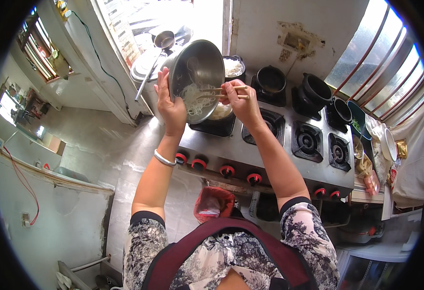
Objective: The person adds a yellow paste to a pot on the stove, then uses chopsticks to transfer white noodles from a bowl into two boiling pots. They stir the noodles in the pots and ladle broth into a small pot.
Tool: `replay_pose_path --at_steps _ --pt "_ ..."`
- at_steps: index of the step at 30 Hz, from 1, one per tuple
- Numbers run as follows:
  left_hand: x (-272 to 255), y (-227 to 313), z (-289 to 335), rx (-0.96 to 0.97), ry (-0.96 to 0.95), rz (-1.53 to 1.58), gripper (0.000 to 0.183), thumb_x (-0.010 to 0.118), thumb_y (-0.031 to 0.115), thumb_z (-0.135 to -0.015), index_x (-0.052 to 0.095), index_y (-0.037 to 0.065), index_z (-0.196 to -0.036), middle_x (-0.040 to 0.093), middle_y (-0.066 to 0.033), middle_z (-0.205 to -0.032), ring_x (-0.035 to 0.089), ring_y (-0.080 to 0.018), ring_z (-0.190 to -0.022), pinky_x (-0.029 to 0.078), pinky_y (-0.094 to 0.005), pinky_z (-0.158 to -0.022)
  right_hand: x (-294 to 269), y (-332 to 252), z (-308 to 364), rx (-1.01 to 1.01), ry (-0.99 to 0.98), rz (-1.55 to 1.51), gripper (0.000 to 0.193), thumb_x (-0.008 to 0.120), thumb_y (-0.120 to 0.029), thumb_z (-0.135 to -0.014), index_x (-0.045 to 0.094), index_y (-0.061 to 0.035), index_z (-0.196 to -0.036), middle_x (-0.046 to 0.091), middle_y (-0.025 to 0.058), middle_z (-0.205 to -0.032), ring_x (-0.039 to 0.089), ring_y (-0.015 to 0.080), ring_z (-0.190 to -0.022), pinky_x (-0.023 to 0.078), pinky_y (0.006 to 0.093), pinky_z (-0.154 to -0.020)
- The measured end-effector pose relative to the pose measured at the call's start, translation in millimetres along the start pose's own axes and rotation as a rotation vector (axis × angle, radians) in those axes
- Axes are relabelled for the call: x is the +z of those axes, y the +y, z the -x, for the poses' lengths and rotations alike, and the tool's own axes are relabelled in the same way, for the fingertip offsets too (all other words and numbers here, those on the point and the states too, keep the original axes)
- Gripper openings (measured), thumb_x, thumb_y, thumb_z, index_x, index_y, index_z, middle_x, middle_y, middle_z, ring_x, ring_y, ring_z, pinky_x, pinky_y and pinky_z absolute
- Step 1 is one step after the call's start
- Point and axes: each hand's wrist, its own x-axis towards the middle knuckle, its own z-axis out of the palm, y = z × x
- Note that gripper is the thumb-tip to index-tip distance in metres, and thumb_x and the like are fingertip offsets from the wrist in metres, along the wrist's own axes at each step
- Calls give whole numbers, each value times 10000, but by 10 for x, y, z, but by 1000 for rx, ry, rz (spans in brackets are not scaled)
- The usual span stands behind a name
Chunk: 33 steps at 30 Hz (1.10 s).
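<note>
My left hand [172, 107] grips a metal bowl [211, 58] by its left side, tilting it over the left end of the stove. White noodles [192, 100] lie in the lower part of the bowl, with a few strands stuck higher up its wall. My right hand [241, 100] is closed round a pair of wooden chopsticks [213, 95], whose tips reach in among the noodles. Partly hidden below the bowl's rim is a pot with pale contents [221, 112]. Behind the bowl sits another dark pot holding white food [232, 67].
The steel stove [212, 143] has bare burners [307, 139] and red-ringed knobs [227, 171]. Black clay pots [271, 79] stand at its back. A ladle [149, 75] rests on a lidded pot at the left. Below the stove's front is a red-lined bin [204, 193].
</note>
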Motion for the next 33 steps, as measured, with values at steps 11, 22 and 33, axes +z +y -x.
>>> replay_pose_path --at_steps 11,22,33 --pt "256 -120 -20 55 44 -239 568 408 -132 -738 450 37 -1279 454 -77 -1359 308 -251 -1335 104 -443 -1115 -596 174 -33 111 9 -54 235 480 -160 -946 570 52 -899 641 119 -752 649 163 -610 540 234 -550" --pt "160 -139 -102 -4 133 -255 608 362 -144 -686 476 24 -1259 457 -72 -1355 297 -255 -1339 88 -470 -1112 -687 190 33 134 -121 121 211 529 -177 -927 590 21 -890 617 54 -716 624 106 -604 502 204 -529" --pt "207 -97 -84 54 112 -246 596 367 -143 -708 443 24 -1275 460 -67 -1355 326 -241 -1326 120 -431 -1113 -403 -52 -39 141 -185 -370 234 468 -179 -950 576 27 -975 622 100 -851 663 194 -684 550 254 -580"
